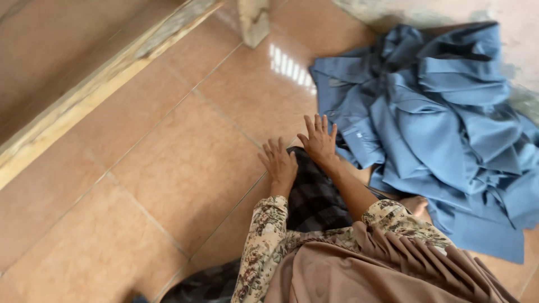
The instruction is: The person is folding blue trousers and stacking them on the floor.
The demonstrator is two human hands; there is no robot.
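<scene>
**Two flat hands on a dark checked cloth**

The left hand (279, 163) and the right hand (319, 140) lie side by side, palms down and fingers spread, and neither one grasps anything. Both press on the far edge of a dark checked cloth (311, 202), which covers the person's lap and looks soft and thin. The sleeves (261, 247) have a flower pattern in beige and pink, and a plain brown garment (359, 269) with many folds hangs below them.

Just to the right of the right hand lies a pile of blue clothes (432, 118), crumpled, smooth in texture, with collars and seams to see; its near edge is beside the fingers. The floor (168, 168) is of glossy terracotta tiles with thin grout lines and a bright reflection. A pale wooden beam (84, 95), rough and worn, runs diagonally at the upper left.
</scene>
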